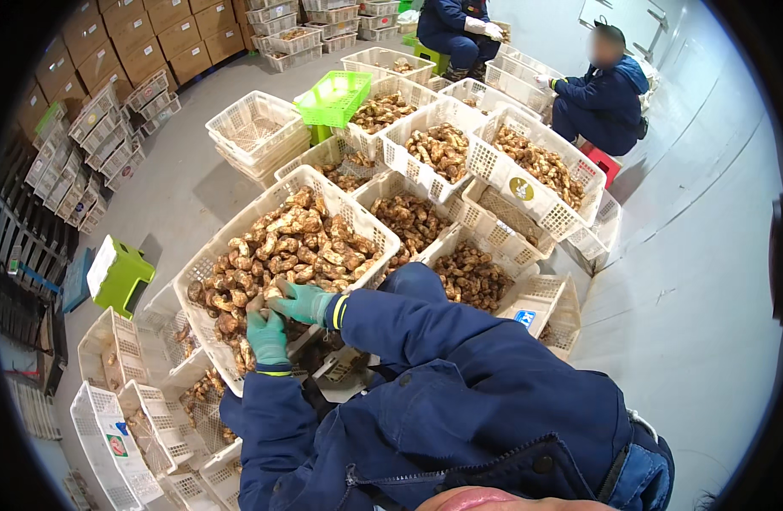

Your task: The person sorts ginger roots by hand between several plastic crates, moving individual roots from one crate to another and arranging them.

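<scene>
A white perforated plastic crate [206,259] full of brown-and-cream mushrooms [289,246] stands before me. Both my hands wear green gloves with dark fingertips and meet above the crate's near part. My left hand [267,332] is bent over the mushrooms, fingers pointing away from me. My right hand [302,303] reaches in from the right, its fingers touching or nearly touching those of the left around a pale mushroom [273,292]. Which hand grips it cannot be told, as the fingers hide it in part.
More mushroom crates [430,182] stand beyond and to the right; others [136,421] lie lower left. A bright green basket [334,96], a green stool [120,271] and stacked empty crates [254,128] are about. Two people in blue sit at the back, one [599,96] at right. Cartons [133,38] line the wall.
</scene>
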`<state>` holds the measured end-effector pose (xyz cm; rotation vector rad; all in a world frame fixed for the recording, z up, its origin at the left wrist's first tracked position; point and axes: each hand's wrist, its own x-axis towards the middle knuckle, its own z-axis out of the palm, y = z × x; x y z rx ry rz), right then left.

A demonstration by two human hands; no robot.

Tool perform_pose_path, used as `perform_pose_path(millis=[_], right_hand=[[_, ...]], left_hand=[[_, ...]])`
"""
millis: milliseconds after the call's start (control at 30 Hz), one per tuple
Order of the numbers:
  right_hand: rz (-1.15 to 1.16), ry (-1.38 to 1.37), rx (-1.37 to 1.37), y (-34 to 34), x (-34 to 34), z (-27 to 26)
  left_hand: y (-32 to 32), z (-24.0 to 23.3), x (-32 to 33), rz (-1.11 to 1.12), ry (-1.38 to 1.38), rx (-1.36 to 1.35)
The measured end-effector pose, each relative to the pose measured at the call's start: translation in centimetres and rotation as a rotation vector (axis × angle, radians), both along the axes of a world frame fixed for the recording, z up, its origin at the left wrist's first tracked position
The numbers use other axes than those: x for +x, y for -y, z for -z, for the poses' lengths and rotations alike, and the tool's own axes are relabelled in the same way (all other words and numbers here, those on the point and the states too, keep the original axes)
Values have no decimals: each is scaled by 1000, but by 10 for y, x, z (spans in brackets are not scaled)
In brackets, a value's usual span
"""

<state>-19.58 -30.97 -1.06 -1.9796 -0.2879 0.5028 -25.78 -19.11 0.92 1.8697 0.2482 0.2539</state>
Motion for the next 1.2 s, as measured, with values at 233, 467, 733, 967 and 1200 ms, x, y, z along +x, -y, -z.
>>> perform_pose_path(millis=[233, 467, 733, 967, 1200], right_hand=[[127, 35, 144, -5, 19, 33], [194, 60, 566, 1, 22, 47], [41, -279, 1083, 10, 5, 21], [67, -213, 781, 11, 20, 53], [73, -330, 582, 1, 2, 7]], left_hand=[[-1, 24, -1, 257, 186, 50], [-4, 9, 3, 63, -20, -264], [-3, 25, 1, 185, 36, 236], [-1, 23, 2, 183, -147, 132], [-11, 25, -6, 137, -72, 497]])
